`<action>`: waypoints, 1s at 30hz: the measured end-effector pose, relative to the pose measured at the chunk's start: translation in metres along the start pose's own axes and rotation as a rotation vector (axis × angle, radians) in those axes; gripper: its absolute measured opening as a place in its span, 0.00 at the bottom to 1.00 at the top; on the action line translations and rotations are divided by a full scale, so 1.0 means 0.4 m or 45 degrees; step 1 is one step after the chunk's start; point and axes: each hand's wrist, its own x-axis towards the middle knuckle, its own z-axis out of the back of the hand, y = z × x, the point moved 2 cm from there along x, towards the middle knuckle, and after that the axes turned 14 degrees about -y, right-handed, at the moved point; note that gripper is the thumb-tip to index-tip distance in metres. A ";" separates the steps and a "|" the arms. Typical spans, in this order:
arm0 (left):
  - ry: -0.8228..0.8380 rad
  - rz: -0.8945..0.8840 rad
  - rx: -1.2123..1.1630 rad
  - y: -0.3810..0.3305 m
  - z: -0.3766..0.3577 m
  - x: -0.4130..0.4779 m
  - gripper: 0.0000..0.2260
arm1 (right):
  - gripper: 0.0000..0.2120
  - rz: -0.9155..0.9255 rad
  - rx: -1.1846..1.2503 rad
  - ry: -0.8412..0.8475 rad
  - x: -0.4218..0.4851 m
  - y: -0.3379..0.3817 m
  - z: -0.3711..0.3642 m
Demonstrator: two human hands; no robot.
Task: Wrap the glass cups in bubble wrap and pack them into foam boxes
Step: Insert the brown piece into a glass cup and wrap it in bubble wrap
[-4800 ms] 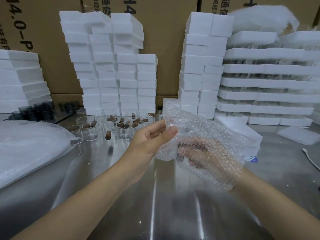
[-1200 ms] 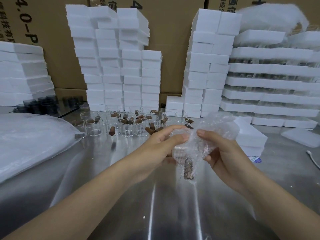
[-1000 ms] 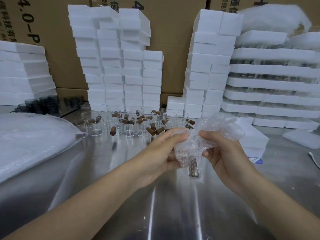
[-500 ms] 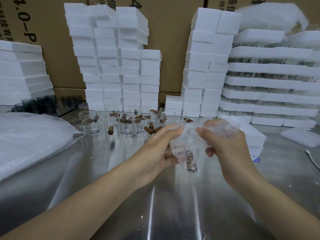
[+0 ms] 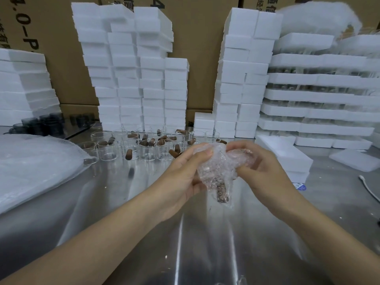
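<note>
- Saw a shiny steel table (image 5: pixel 185 243) filling the whole lower half, both forearms reaching out over it.
- Had brown cartons (image 5: pixel 203 58) lined up along the back, dark print on them.
- Counted a few tall stacks of white foam boxes (image 5: pixel 127 79) against those cartons, plus flatter foam trays (image 5: pixel 318 95) piled on the far right.
- Noticed a big whitish bag (image 5: pixel 30 161) slumped on the left of the table.
- Spotted a bunch of clear cups (image 5: pixel 148 149) standing at the foot of the stacks, brown plugs (image 5: pixel 129 154) in and among them, and some dark cups (image 5: pixel 47 122) further left.
- Caught the left hand (image 5: pixel 181 177) curled round the left side of the wrap (image 5: pixel 218 167), thumb tip pressed near the top.
- Same deal with the right hand (image 5: pixel 265 171): fingers bent and pinching the wrap's upper right corner.
- Found the wrap bunched up between both hands, off the table, just in front of the cups.
- Couldn't really make out the glass through the bubbles, only a brown piece (image 5: pixel 221 192) showing at the bottom end.
</note>
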 end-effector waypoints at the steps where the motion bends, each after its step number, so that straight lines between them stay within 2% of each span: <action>1: 0.009 -0.009 0.017 0.000 0.000 0.000 0.16 | 0.18 0.008 0.031 -0.093 0.000 0.001 0.004; 4: 0.014 -0.050 0.076 0.000 0.003 0.003 0.14 | 0.14 0.064 -0.085 -0.253 0.000 -0.007 0.012; 6: -0.001 -0.093 0.135 -0.001 0.002 0.003 0.14 | 0.11 0.136 -0.285 -0.218 -0.003 -0.001 0.009; 8: -0.016 -0.127 0.182 0.000 0.003 0.002 0.17 | 0.12 0.045 -0.282 -0.033 -0.010 -0.003 0.005; 10: -0.018 -0.132 0.204 0.001 0.004 0.000 0.20 | 0.09 -0.124 -0.239 0.226 -0.015 0.005 0.005; 12: -0.030 -0.131 0.209 0.000 0.005 0.000 0.20 | 0.07 -0.255 -0.178 0.379 -0.014 0.005 0.013; 14: -0.054 -0.127 0.191 -0.002 0.004 0.001 0.18 | 0.07 -0.270 -0.119 0.279 -0.009 0.008 0.014; 17: -0.148 -0.135 0.101 -0.009 0.007 0.005 0.15 | 0.10 -0.103 -0.066 -0.223 -0.004 0.012 0.015; 19: -0.235 -0.133 0.040 -0.016 0.017 0.008 0.15 | 0.07 -0.007 -0.060 -0.331 -0.002 0.014 0.018; 20: -0.261 -0.135 0.032 -0.018 0.021 0.009 0.15 | 0.11 -0.044 -0.057 -0.241 -0.003 0.009 0.017; 23: -0.240 -0.146 0.110 -0.015 0.023 0.007 0.13 | 0.19 -0.241 -0.111 0.362 -0.020 0.008 -0.006; 24: -0.211 -0.141 0.160 -0.011 0.022 0.006 0.12 | 0.21 -0.286 -0.130 0.493 -0.024 0.001 -0.006; 25: -0.183 -0.126 0.192 -0.006 0.020 0.005 0.12 | 0.24 -0.322 -0.145 0.529 -0.023 -0.005 -0.003; 27: -0.153 -0.067 0.174 0.001 0.014 0.005 0.15 | 0.25 -0.351 -0.137 0.438 -0.005 -0.009 0.014; 30: -0.211 0.065 0.008 0.008 0.017 0.010 0.23 | 0.10 -0.251 -0.248 -0.018 0.042 -0.030 0.076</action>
